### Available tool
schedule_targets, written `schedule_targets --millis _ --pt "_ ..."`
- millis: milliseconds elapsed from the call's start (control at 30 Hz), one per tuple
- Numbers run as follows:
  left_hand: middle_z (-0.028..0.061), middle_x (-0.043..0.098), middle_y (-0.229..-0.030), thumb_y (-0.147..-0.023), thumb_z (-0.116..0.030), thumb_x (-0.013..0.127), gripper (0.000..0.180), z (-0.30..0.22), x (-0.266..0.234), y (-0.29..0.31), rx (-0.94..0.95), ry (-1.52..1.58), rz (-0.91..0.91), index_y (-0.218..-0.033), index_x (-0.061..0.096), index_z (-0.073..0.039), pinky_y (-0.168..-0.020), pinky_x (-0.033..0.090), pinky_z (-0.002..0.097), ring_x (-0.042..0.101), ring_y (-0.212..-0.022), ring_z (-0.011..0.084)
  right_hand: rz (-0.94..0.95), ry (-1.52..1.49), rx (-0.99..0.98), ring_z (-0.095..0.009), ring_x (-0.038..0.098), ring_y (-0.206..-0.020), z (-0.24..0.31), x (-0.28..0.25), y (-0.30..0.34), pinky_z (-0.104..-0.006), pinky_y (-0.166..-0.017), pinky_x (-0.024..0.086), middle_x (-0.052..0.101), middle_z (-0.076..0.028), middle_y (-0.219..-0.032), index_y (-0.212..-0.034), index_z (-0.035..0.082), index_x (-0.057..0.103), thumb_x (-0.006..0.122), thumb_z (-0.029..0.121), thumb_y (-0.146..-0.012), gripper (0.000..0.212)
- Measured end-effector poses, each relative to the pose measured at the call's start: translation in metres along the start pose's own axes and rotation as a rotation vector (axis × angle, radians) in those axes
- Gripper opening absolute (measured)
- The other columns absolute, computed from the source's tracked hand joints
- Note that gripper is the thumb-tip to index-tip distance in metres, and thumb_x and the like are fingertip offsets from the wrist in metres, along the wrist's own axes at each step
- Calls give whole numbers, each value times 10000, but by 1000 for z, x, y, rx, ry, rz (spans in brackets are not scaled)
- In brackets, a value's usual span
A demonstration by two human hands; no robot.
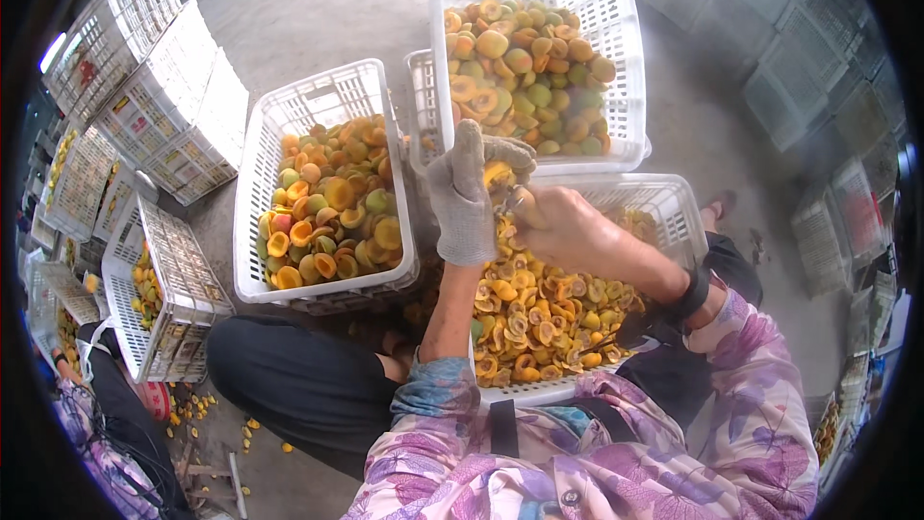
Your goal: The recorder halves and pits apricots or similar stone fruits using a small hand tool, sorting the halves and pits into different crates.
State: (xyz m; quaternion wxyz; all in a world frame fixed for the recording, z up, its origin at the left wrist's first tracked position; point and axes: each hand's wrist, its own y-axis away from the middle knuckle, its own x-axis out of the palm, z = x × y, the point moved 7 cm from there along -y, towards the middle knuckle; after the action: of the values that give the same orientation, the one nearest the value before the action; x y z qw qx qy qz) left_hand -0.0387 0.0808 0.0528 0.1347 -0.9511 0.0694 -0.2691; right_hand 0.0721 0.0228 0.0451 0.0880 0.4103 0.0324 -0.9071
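My left hand (464, 195), in a pale knitted glove, is closed around an orange-yellow peach half (498, 174), its thumb pointing up. Close against the fruit, my bare right hand (576, 234) is closed on what looks like a small metal tool (521, 202), mostly hidden by the fingers. Both hands are above a white plastic crate (695, 231) that holds peeled-looking yellow peach pieces (539, 320). To the left, another white crate (247, 202) carries unpeeled peach halves (332, 207). A raised crate (626, 87) ahead is heaped with more halves (525, 67).
White crates stand stacked at the left (159, 87), and more crates line the right side (808, 67). Another person's sleeve and leg (120, 414) show at the lower left, beside a tilted crate (183, 279). Fruit scraps (192, 411) lie on the concrete floor there.
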Motion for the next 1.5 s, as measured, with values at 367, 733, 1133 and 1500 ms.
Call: schedule_targets --millis 367,733,1133,1500 --pt "30 594 -609 -1008 -322 521 478 12 7 10 210 -355 254 -686 620 16 -495 388 280 513 -534 86 325 -419 351 -96 508 -469 -17 10 26 -262 -376 374 553 -36 -637 -913 1 544 643 167 -860 201" --pt "32 616 -706 -965 -386 530 388 82 20 29 -503 475 -46 -737 603 -80 -566 519 310 605 -608 179 546 -696 208 -86 478 -575 -67 28 54 -262 -487 383 504 23 -679 -868 37 596 636 241 -919 214" --pt "192 482 -1384 -964 -608 343 723 85 -123 -32 -364 1251 -510 -1417 332 -45 -1043 435 575 536 -1223 353 -380 267 133 -307 638 -666 -105 -62 -126 -417 -597 490 659 -183 -774 -879 -12 652 661 289 -832 305" --pt "139 548 -1300 -1035 -434 326 502 113 -46 -17 -571 786 -333 -1317 483 -49 -1057 428 489 526 -1216 271 -713 -214 23 -239 583 -610 -143 -25 -177 -377 -542 439 563 -95 -646 -868 21 634 707 123 -756 168"
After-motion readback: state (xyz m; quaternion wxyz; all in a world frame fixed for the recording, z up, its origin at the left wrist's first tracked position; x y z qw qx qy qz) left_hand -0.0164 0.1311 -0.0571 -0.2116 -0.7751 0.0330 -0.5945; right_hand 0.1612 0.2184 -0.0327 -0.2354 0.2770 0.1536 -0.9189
